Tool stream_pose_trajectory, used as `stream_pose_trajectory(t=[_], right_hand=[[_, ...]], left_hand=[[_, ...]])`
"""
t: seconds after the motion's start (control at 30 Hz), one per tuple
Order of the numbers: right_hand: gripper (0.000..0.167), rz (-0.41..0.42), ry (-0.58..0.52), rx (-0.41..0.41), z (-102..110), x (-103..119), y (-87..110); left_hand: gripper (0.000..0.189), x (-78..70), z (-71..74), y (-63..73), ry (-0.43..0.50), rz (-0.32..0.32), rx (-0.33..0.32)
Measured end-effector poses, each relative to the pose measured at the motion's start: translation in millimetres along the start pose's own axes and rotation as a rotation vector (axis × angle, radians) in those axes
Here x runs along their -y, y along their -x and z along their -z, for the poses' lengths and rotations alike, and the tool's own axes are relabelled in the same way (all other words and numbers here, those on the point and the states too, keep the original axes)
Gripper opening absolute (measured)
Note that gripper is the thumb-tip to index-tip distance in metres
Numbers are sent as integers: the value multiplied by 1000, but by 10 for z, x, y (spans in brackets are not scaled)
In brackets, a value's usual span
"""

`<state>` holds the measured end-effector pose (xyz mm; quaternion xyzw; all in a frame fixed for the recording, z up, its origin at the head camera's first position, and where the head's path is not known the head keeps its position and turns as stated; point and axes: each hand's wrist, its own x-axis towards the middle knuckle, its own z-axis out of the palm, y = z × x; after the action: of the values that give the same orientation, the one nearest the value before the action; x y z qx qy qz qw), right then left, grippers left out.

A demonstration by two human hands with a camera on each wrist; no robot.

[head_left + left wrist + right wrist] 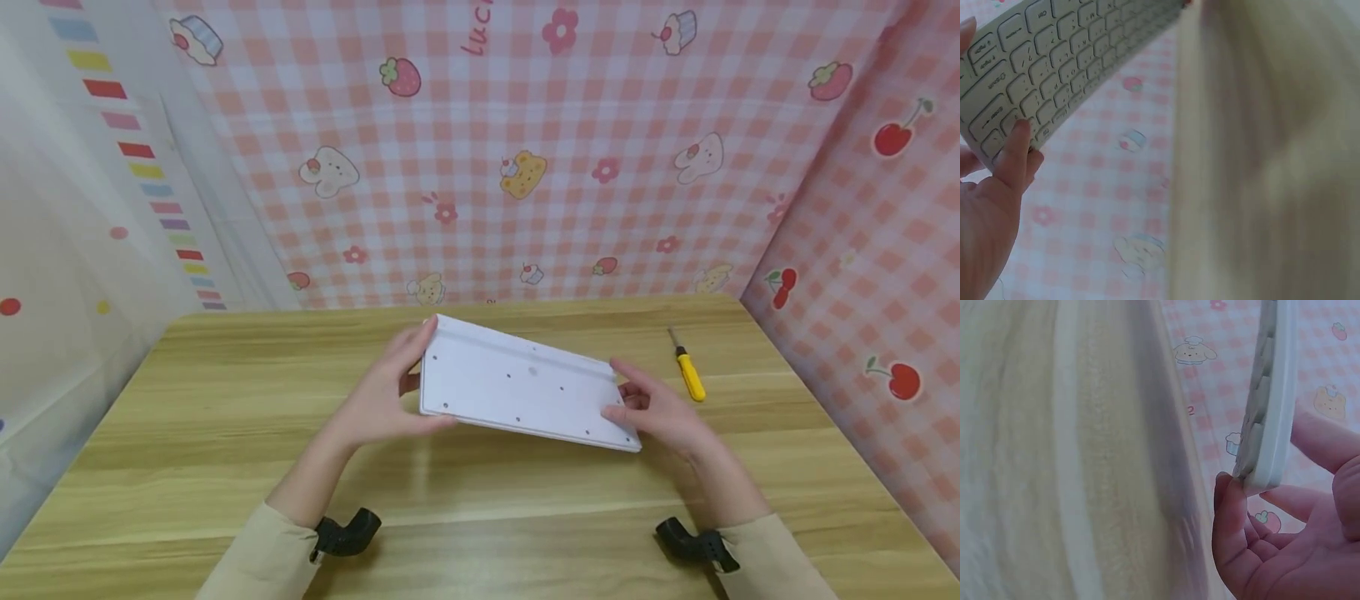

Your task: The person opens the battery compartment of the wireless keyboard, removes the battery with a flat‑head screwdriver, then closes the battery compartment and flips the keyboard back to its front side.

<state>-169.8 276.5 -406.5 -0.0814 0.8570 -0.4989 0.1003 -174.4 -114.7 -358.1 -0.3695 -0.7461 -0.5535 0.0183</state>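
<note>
Both hands hold a white keyboard (517, 383) above the wooden table, its screw-dotted underside facing the head camera and its left end higher. At that left end, my left hand (382, 392) grips the edges between thumb and fingers; the left wrist view shows the fingers on the key side of the keyboard (1041, 69). My right hand (660, 412) pinches the other end, thumb on the underside. In the right wrist view the keyboard (1272, 412) appears edge-on, with fingers of the right hand (1291, 544) at its lower corner.
A screwdriver (690, 375) with a yellow handle lies on the table (187, 417), right of the keyboard. Behind the table hangs a pink checked cloth (480, 208). White cloth (67, 208) hangs on the left, another checked cloth (862, 250) on the right.
</note>
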Motion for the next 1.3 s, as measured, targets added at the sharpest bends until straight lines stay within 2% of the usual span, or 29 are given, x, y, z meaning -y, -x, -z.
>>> stream_pose_trajectory(t=[0.13, 0.27, 0.37, 0.57, 0.73, 0.9, 1.1, 1.3], right_hand=[[82, 10, 51, 3, -36, -13, -16], [83, 31, 88, 6, -69, -26, -33], [82, 55, 103, 12, -90, -19, -38], [76, 112, 57, 38, -141, 29, -34], [73, 119, 17, 64, -169, 55, -39], [72, 85, -1, 108, -205, 77, -46], [73, 55, -30, 151, -235, 88, -58], [74, 33, -14, 163, -262, 80, -76]], left_hand=[[114, 115, 53, 153, -5, 93, 36], [110, 207, 111, 273, 57, 179, 72], [109, 252, 152, 345, 63, 258, 80], [112, 331, 245, 498, -18, 352, 86], [112, 375, 292, 628, -115, 365, 118], [106, 429, 341, 735, -134, 340, 138], [103, 468, 380, 771, -164, 347, 146], [100, 508, 389, 767, -174, 354, 160]])
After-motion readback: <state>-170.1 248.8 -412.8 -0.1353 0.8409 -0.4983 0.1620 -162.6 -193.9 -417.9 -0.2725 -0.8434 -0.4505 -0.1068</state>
